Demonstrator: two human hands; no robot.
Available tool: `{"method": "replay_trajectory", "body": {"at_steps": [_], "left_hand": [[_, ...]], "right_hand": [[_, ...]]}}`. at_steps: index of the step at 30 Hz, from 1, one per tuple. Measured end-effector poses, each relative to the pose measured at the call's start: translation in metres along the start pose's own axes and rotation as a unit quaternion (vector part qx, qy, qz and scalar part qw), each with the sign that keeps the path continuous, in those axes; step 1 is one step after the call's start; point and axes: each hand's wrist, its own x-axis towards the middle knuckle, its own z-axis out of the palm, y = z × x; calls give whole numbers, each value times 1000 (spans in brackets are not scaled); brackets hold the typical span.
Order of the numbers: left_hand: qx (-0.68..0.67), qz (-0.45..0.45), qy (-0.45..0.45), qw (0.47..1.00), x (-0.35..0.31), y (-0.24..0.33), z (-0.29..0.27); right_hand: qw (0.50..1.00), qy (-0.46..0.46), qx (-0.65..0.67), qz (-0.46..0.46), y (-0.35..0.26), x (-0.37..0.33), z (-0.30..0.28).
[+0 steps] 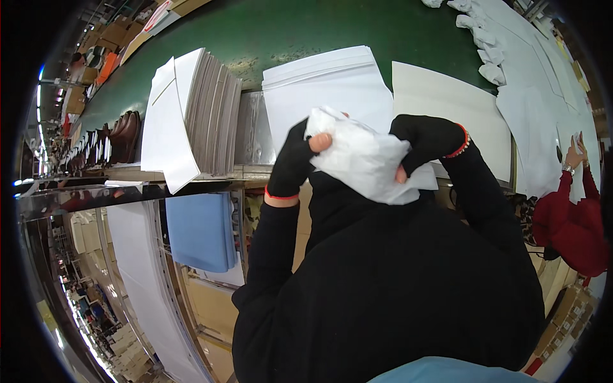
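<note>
Both my hands wear black gloves that leave the fingertips bare. Between them is a crumpled, loosely folded piece of white tissue paper (364, 156), held up in front of my body near the table edge. My left hand (295, 156) pinches its left end, thumb on top. At its right end my right hand (429, 142) grips the paper, the thumb pressed against it and the other fingers mostly hidden. Just beyond lies a stack of white paper sheets (329, 80). To the right of that stack a flat off-white sheet (447, 108) reaches under my right wrist.
A tall stack of cardboard pieces (214, 115) with white sheets stands on the left. Brown boots (124, 134) line the green belt (255, 29) farther left. Crumpled paper wads (491, 64) lie at the far right, and another person in red sleeves (568, 217) works there. Blue cloth (201, 230) hangs below.
</note>
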Motion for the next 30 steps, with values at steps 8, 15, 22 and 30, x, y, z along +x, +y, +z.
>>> {"method": "replay_trajectory", "body": {"at_steps": [8, 15, 22, 30], "left_hand": [[131, 136, 158, 969, 5, 16, 13], [235, 193, 172, 937, 15, 9, 35], [126, 91, 117, 981, 21, 10, 24], [153, 218, 149, 952, 26, 3, 32]], "right_hand": [[818, 557, -55, -134, 56, 22, 4], [825, 477, 227, -200, 19, 34, 49], [843, 448, 258, -147, 5, 33, 42], [881, 416, 156, -163, 9, 26, 28]]}}
